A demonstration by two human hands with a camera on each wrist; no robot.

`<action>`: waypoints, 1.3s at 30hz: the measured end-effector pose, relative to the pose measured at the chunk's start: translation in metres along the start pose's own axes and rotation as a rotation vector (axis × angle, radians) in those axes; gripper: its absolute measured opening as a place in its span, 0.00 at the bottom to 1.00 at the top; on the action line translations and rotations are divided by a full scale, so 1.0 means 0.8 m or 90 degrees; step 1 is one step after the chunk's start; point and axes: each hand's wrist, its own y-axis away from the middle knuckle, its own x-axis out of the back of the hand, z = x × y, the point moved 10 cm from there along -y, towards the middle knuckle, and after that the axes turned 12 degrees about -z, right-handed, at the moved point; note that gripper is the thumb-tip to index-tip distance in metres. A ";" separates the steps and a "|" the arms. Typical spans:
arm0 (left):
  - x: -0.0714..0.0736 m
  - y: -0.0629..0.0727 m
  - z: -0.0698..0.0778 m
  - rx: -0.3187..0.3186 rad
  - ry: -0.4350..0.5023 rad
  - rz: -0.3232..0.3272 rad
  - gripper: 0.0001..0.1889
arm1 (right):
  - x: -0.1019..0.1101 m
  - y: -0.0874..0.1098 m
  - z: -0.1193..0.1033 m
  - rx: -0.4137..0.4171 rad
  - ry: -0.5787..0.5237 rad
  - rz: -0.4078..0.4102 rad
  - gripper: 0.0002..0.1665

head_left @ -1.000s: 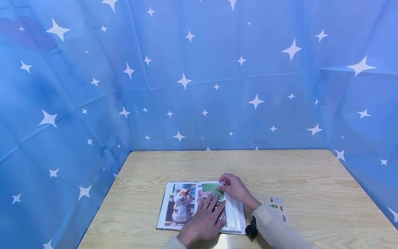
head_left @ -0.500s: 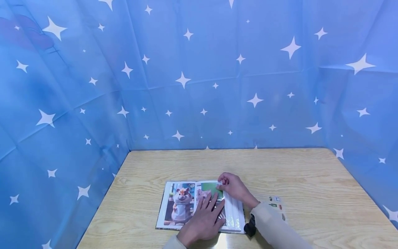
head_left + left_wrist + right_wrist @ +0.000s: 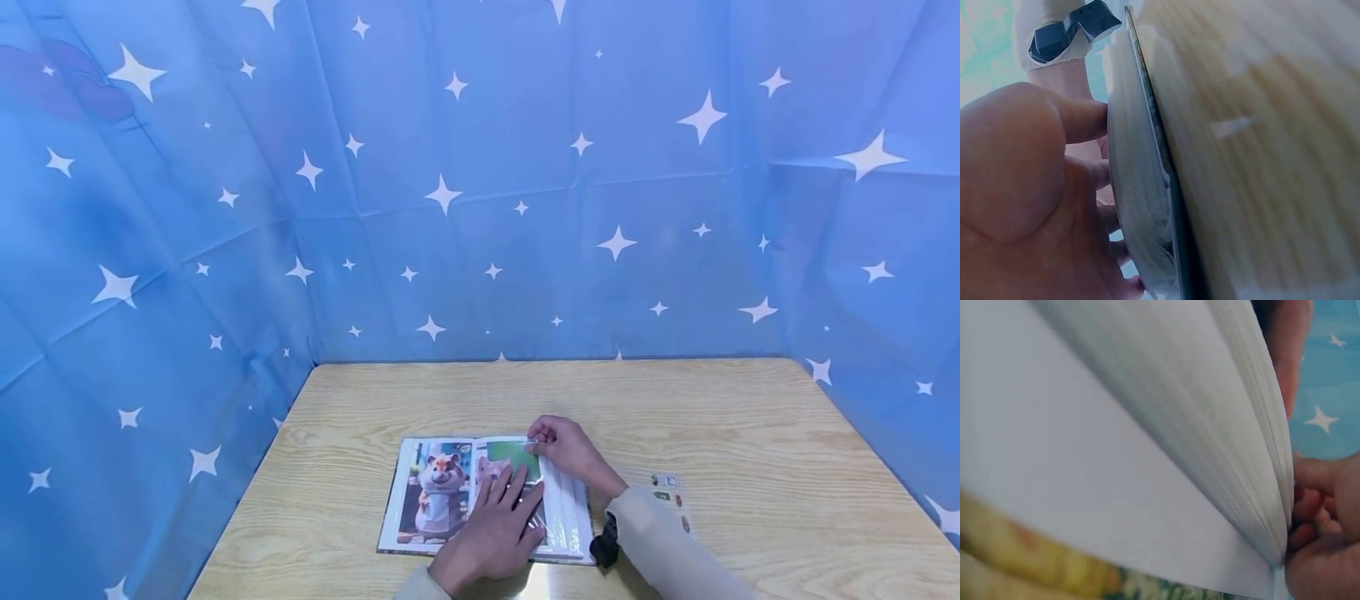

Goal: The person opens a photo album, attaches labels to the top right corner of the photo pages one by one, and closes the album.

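A photo album (image 3: 562,517) lies open on the table. Its left page carries a picture of a hamster in an apron (image 3: 440,500); a picture with a green ground (image 3: 517,452) is on the right page. My left hand (image 3: 491,533) rests flat on the right page with fingers spread, covering much of that picture. At the page's upper right corner, my right hand (image 3: 561,450) pinches the edge of the album page (image 3: 1210,425) with thumb and curled fingers. Whether only a clear sleeve or also the picture is pinched is hidden. The left wrist view has the thick page stack (image 3: 1138,169) beside my palm.
A sheet of small stickers (image 3: 670,498) lies right of the album, partly behind my right sleeve (image 3: 667,542). A black wrist device (image 3: 604,546) sits at the right cuff. Wood-grain table (image 3: 787,467) extends around, with a blue star-printed curtain (image 3: 525,275) behind and at the sides.
Both hands stay almost in place on the album. Only a slight shift of the head view shows, and the right thumb and fingers move very little at the page corner.
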 end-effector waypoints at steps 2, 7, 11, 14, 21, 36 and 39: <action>0.000 0.000 0.000 0.001 -0.002 0.001 0.32 | 0.001 0.000 0.001 -0.003 -0.001 0.002 0.07; 0.000 0.000 0.000 -0.001 -0.001 0.003 0.32 | 0.003 0.003 0.003 -0.009 0.005 0.016 0.10; 0.000 -0.001 0.000 -0.002 -0.002 0.005 0.32 | 0.004 0.005 0.000 0.002 0.018 0.029 0.12; 0.000 -0.002 0.000 -0.002 -0.004 0.005 0.32 | 0.004 0.005 -0.002 0.005 0.021 0.033 0.12; 0.003 -0.001 -0.001 -0.008 0.028 0.008 0.32 | 0.005 0.008 -0.003 0.016 0.026 0.023 0.12; 0.032 0.010 0.004 -0.079 0.097 0.124 0.28 | 0.004 0.029 -0.021 0.080 0.048 -0.025 0.07; 0.040 0.016 0.004 -0.114 0.116 0.167 0.27 | 0.004 0.037 -0.025 0.096 0.057 -0.032 0.06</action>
